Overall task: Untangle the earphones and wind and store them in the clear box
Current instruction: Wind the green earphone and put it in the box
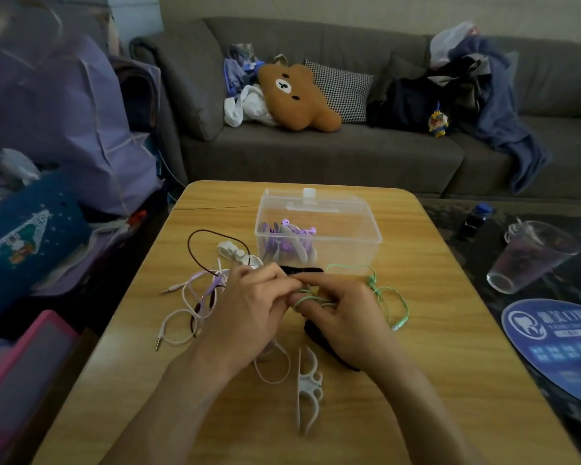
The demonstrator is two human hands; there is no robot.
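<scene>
Both hands meet over the middle of the wooden table (pixel 433 347). My left hand (pixel 249 307) pinches the green earphone cable (pixel 391 292), which loops around a finger of my right hand (pixel 342 313) and trails off to the right. A black winder (pixel 316 333) lies partly hidden under my right hand. Behind the hands stands the clear box (pixel 342 243), lid open, with wound purple earphones (pixel 284 241) inside. A tangle of white, purple and dark cables (pixel 195 297) lies to the left.
A white cable winder (pixel 307 391) lies near the table's front, another white piece (pixel 232 251) sits left of the box. A glass (pixel 530 256), a small bottle (pixel 475 219) and a round blue fan (pixel 557 344) are on the dark table to the right. A grey sofa stands behind.
</scene>
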